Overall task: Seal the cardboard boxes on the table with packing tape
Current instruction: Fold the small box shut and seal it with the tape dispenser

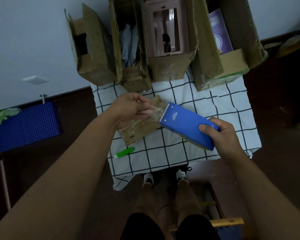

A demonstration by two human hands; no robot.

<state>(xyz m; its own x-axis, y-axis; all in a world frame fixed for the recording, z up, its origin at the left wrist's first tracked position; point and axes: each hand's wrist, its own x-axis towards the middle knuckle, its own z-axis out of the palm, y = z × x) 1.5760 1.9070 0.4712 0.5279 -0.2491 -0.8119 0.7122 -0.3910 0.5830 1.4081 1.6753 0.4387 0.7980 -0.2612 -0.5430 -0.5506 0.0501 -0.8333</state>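
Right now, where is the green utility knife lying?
In the head view, the green utility knife lies on the checked tablecloth near its left edge, just below the small cardboard box that the left hand touches.

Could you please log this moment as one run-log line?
left hand: pinches tape end | right hand: grips blue dispenser | small box: unsealed

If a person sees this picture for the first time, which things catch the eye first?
The bright blue tape dispenser gripped by the right hand at centre stands out. The left hand pinches clear tape over a small flat cardboard box on the checked white tablecloth. Behind stand open brown cardboard boxes.
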